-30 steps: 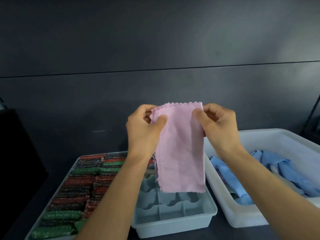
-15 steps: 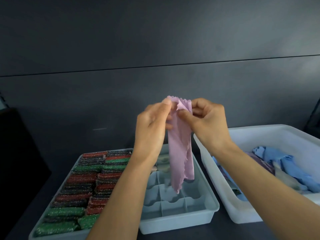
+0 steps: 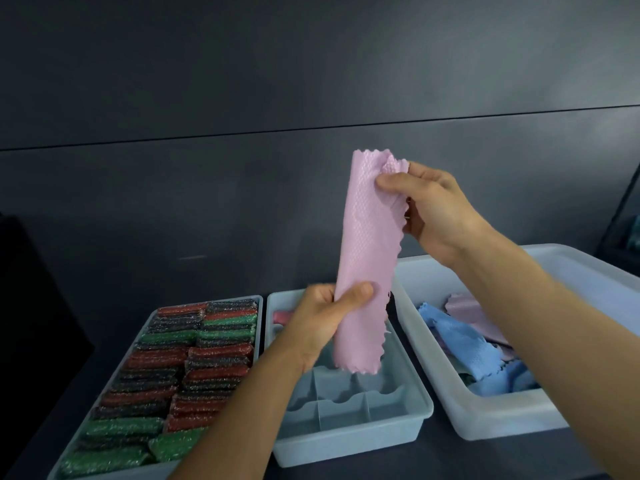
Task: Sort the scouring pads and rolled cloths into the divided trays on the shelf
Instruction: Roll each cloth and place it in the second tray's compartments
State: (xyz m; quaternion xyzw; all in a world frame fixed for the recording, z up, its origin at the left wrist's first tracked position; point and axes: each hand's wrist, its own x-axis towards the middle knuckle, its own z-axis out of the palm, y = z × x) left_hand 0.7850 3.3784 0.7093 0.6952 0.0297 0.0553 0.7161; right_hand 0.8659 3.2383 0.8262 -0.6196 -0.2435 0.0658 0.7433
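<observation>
pink cloth (image 3: 367,244) held upright between hands.

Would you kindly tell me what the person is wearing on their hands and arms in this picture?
Nothing shows: the left hand and right hand are ungloved, with no ring, watch or band in view, and both forearms are bare of sleeves.

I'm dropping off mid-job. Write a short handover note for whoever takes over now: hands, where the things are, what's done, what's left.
Left hand grips the lower part of the pink cloth; right hand pinches its top edge. The cloth hangs upright, folded lengthwise, over the divided tray.
Done: scouring pads lie packed in rows beside it; one pink roll shows at the divided tray's far end.
Left: roll this cloth, slot it into a bare compartment, then work through the loose cloths in the white bin.
</observation>
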